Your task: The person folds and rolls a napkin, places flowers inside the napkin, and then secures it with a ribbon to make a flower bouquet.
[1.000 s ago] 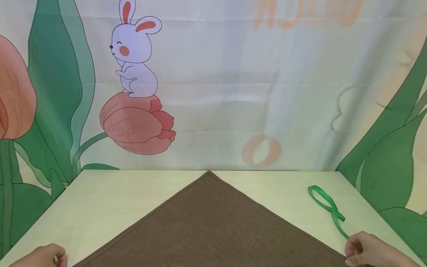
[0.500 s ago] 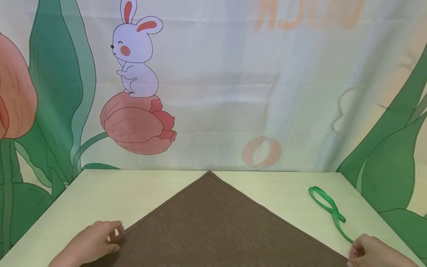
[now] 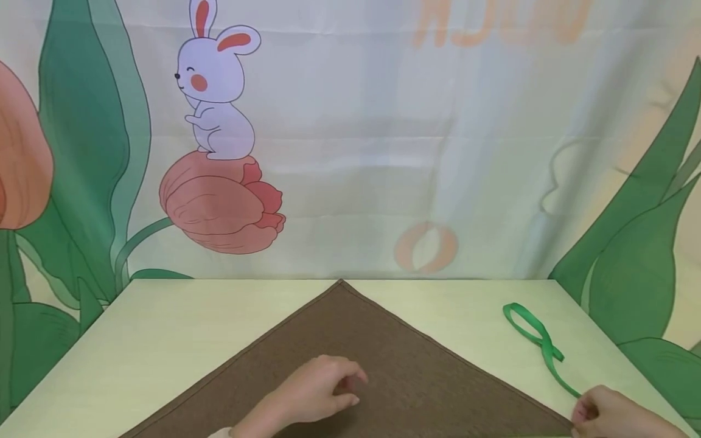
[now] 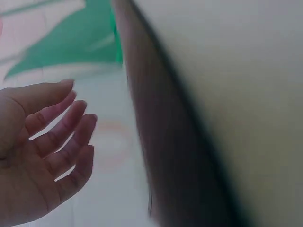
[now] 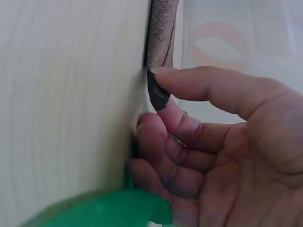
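A brown cloth (image 3: 427, 377) lies flat on the table, one corner pointing to the back edge. My left hand (image 3: 317, 392) hovers over its middle, fingers loosely bent with nothing between them; the left wrist view shows the same empty hand (image 4: 52, 146) beside the blurred cloth (image 4: 165, 127). At the cloth's right corner, my right hand (image 3: 616, 417) pinches the dark tip between thumb and index finger, clearest in the right wrist view, where the cloth (image 5: 163, 35) hangs above the thumb. A green ribbon (image 3: 547, 350) runs from a loop to beside the right hand's other fingers.
The pale wooden table (image 3: 186, 322) ends at a printed curtain (image 3: 339, 152) with a rabbit and tulips. In the right wrist view, the green ribbon (image 5: 109, 210) lies close below the fingers.
My left hand has moved from the cloth's left side rightward to above its middle. The right hand has stayed at the right corner, and the cloth lies much as before.
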A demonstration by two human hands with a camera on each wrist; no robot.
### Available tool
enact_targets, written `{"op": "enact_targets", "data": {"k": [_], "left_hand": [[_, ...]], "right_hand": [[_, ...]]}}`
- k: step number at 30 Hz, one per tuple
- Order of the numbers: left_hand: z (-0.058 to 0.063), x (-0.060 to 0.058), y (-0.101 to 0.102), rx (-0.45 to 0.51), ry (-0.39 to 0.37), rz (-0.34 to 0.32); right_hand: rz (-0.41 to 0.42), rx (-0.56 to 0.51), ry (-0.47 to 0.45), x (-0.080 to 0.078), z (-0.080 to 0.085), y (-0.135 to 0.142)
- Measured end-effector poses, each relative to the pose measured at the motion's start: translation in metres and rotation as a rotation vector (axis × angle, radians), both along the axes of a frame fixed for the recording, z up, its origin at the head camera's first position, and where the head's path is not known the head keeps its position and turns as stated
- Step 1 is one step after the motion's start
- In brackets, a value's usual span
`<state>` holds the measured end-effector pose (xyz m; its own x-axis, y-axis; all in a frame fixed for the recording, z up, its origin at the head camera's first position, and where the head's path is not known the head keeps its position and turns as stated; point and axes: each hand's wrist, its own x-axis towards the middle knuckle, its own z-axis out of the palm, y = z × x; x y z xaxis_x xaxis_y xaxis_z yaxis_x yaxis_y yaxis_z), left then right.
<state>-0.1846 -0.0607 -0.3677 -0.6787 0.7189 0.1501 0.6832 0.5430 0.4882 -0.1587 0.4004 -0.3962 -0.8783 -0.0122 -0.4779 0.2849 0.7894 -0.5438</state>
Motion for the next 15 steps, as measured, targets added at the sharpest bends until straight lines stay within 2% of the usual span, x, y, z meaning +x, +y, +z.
{"op": "enact_targets", "data": {"k": [4,6,11,15], "left_hand": [[-0.005,0.0,0.045,0.005,0.011,-0.108],[-0.007,0.002,0.064,-0.007,0.017,-0.157],[-0.008,0.001,0.109,-0.04,-0.028,-0.257],[-0.011,-0.002,0.139,-0.057,-0.081,-0.3]], "right_hand": [[0.163,-0.14,0.051,-0.001,0.002,0.011],[0.219,-0.208,0.061,-0.002,0.003,0.016],[0.254,-0.337,0.053,-0.004,0.007,0.019],[0.277,-0.436,0.051,-0.004,0.013,0.017]]}}
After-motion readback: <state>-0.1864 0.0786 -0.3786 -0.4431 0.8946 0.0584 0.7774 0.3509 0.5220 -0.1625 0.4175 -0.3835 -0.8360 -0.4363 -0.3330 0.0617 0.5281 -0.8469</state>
